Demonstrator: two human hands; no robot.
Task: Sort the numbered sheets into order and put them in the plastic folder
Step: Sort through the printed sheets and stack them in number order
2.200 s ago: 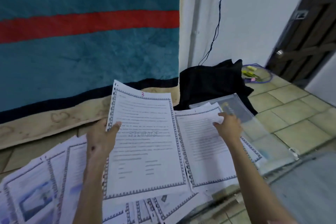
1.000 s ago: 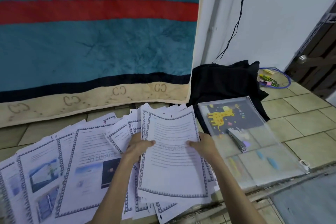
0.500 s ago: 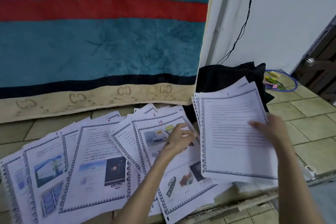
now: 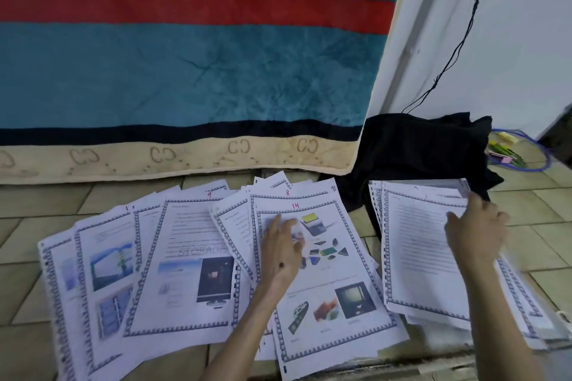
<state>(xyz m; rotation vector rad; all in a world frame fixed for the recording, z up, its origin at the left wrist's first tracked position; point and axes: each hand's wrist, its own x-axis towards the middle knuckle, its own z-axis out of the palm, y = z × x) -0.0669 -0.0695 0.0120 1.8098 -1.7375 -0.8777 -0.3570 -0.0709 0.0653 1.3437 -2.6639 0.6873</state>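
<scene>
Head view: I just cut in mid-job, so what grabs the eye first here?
A fan of bordered printed sheets covers the tiled floor, red numbers at their tops, with sheet 14 uppermost in the middle under the left hand. To the right lies a separate stack of text sheets, the right hand on it. Behind hangs a big teal blanket with a red stripe.

Fanned sheets point(image 4: 192, 260) lie left of a stack point(image 4: 421, 250) (cloth point(image 4: 414, 151) behind).
</scene>
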